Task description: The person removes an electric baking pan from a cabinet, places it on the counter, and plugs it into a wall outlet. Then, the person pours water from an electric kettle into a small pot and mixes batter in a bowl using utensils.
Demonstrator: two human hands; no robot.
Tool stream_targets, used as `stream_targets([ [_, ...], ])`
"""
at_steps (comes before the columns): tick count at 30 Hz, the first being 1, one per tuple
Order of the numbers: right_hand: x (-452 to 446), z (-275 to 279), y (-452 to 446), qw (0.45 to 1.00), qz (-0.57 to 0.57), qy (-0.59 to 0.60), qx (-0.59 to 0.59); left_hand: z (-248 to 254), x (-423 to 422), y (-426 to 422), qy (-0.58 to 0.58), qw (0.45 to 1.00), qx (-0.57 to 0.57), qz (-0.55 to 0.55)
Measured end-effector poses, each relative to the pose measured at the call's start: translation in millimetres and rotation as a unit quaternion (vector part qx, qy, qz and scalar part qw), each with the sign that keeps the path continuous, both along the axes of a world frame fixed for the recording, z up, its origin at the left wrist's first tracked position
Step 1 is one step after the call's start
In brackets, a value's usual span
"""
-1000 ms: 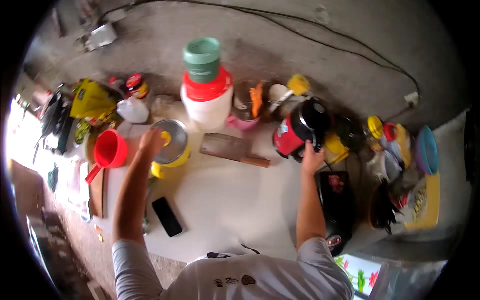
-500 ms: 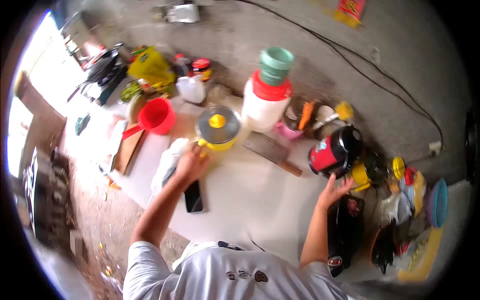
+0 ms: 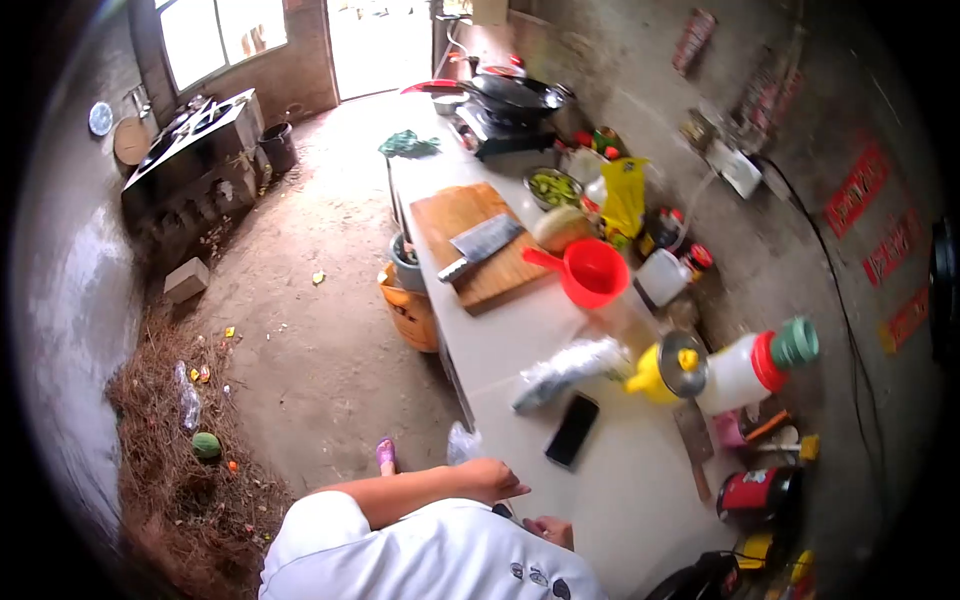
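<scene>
Our left hand (image 3: 493, 480) is in front of our white shirt, fingers loosely bent; we see nothing in it but cannot tell whether it grips something. Our right hand (image 3: 553, 530) is partly hidden by the shirt, so we cannot tell whether it is clenched or released. Nearest lie the smartphone (image 3: 572, 430), flat on the table (image 3: 620, 500), and a clear plastic bag (image 3: 463, 443) at the table's edge.

As things stand, the lid (image 3: 680, 365) is on the yellow pot (image 3: 648, 376), the chopped greens (image 3: 553, 187) are in their bowl, and no blade is in use. The plastic-wrapped bundle (image 3: 570, 370) lies apart from the chopping board (image 3: 440, 215); whether anything remains for it, we cannot judge.

We count two cleavers, one on the board (image 3: 487, 240) and one beside the pot; one smartphone, one board, one red dipper (image 3: 597, 272), one wrapped bundle, one yellow pot, one bowl of greens and one wok (image 3: 512, 92).
</scene>
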State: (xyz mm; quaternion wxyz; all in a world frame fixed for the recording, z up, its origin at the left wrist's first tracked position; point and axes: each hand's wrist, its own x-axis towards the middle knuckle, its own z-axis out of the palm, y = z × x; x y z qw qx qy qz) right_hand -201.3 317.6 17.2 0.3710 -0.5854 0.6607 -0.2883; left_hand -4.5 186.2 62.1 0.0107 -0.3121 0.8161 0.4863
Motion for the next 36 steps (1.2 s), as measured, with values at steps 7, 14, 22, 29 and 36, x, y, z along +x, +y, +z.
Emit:
stream_targets([
  [7,193,-17,-150,0.976,0.202,0.054,-0.056,-33,244,-63,-0.116,0.984,-0.008,0.133],
  [14,384,15,-279,0.959,0.271,-0.078,0.014,-4,426,-130,-0.146,0.961,-0.022,0.233],
  [22,472,-30,-428,0.958,0.283,-0.052,-0.009,-3,509,-277,-0.088,0.941,0.006,0.327],
  [29,566,-31,-652,0.968,0.238,-0.069,-0.026,-1,624,-427,-0.136,0.919,-0.068,0.363],
  [36,678,-12,-894,0.97,0.129,-0.155,-0.138,-4,747,-557,-0.093,0.866,0.03,0.49],
])
